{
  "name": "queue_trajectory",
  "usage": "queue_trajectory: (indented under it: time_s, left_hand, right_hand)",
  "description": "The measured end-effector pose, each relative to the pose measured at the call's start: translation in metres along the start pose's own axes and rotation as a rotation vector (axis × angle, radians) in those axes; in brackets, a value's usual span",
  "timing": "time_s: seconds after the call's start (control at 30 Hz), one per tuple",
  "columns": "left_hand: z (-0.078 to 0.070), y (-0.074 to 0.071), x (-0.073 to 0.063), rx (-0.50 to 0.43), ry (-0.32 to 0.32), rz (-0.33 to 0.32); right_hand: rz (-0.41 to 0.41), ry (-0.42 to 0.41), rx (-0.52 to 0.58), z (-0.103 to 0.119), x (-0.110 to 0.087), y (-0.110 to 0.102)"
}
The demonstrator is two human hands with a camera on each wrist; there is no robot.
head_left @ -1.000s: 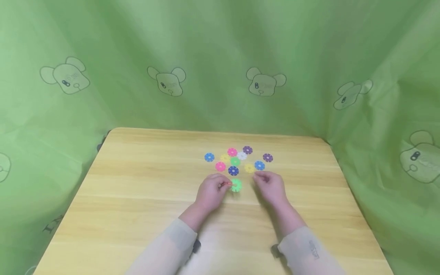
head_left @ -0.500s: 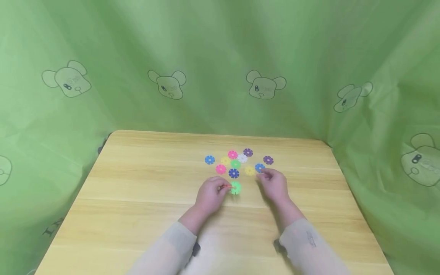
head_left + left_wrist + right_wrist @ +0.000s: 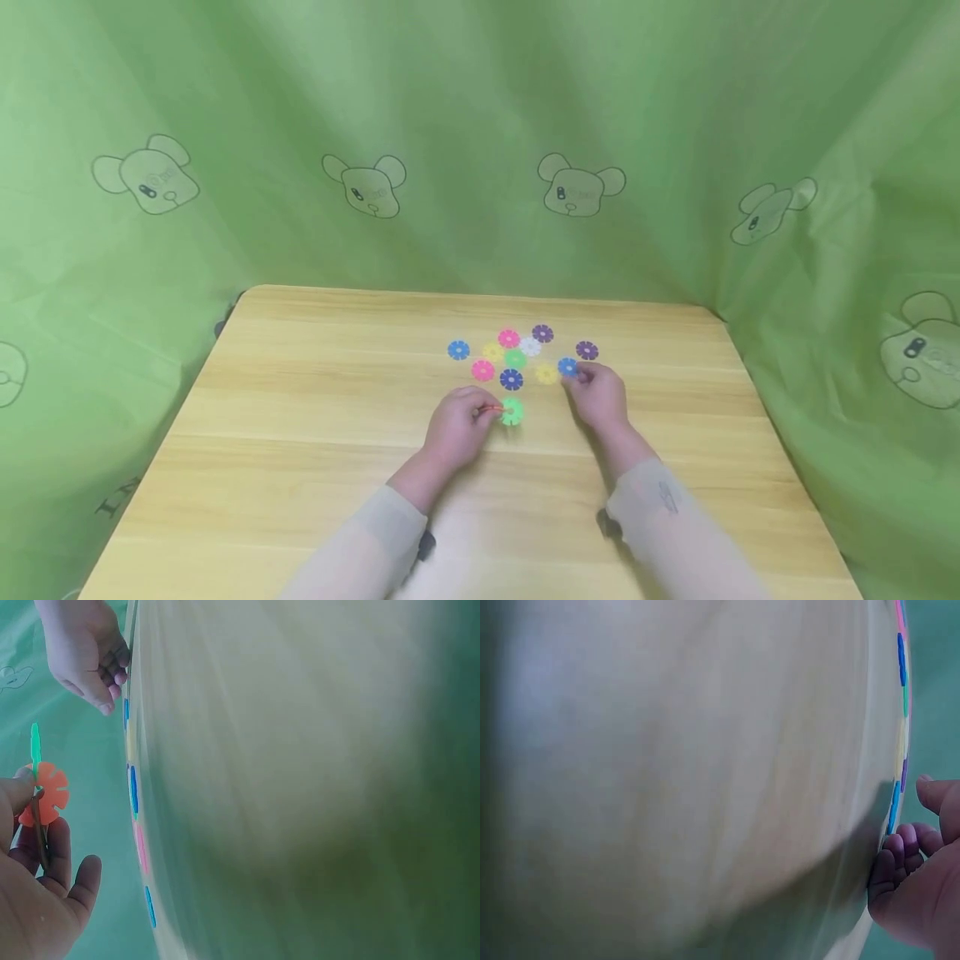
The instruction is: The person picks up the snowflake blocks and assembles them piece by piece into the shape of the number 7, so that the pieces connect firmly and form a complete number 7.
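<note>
My left hand [image 3: 457, 425] pinches a few slotted plastic discs joined together: an orange disc [image 3: 52, 795], a green disc [image 3: 512, 412] standing on edge to its right, and a brown disc [image 3: 40, 832] among the fingers. This cluster is raised over the table. My right hand [image 3: 600, 396] is low at the table, its fingertips at the right edge of a light blue disc [image 3: 567, 367] lying flat. In the right wrist view its thumb is apart from the loosely curled fingers, and the light blue disc's edge shows just beyond them.
More slotted discs lie flat on the wooden table [image 3: 300, 400]: yellow [image 3: 547, 373], dark blue [image 3: 512, 379], green [image 3: 515, 359], white [image 3: 531, 346], pink [image 3: 483, 371], purple [image 3: 587, 350] and another light blue disc [image 3: 459, 350]. A green curtain [image 3: 465, 92] surrounds the table.
My right hand has shifted right, from beside the yellow disc to the right edge of the light blue disc. My left hand keeps its grip on the joined discs, almost unmoved.
</note>
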State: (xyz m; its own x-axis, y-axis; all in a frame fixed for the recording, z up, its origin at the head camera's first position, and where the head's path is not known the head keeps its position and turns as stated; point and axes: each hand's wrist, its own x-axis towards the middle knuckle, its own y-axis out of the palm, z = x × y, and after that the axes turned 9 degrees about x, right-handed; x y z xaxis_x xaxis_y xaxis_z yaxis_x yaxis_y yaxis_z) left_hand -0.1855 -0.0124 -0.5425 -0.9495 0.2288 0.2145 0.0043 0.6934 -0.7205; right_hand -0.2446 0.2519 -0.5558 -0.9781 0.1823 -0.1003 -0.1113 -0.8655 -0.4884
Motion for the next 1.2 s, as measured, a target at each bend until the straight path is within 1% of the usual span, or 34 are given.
queue_trajectory:
  time_s: [0.23, 0.47, 0.7, 0.8, 1.0, 1.2]
  left_hand:
    - [0.002, 0.0, 0.0, 0.003, 0.002, -0.007]
    - [0.002, 0.0, -0.001, 0.017, -0.009, 0.013]
    - [0.005, 0.0, 0.001, 0.016, -0.015, 0.012]
    - [0.005, -0.001, 0.001, 0.009, -0.021, 0.015]
    - [0.003, -0.003, 0.003, 0.006, -0.016, -0.003]
    - [0.002, -0.003, 0.003, 0.009, -0.008, -0.004]
  right_hand:
    - [0.02, 0.033, -0.067, 0.001, 0.011, 0.001]
    - [0.03, 0.056, -0.18, 0.003, 0.018, 0.003]
    - [0.031, 0.118, -0.235, 0.002, 0.023, 0.005]
    - [0.029, 0.125, -0.237, 0.002, 0.024, 0.004]
    - [0.039, 0.13, -0.21, 0.004, 0.025, 0.001]
    - [0.008, 0.117, -0.157, 0.0, 0.023, 0.001]
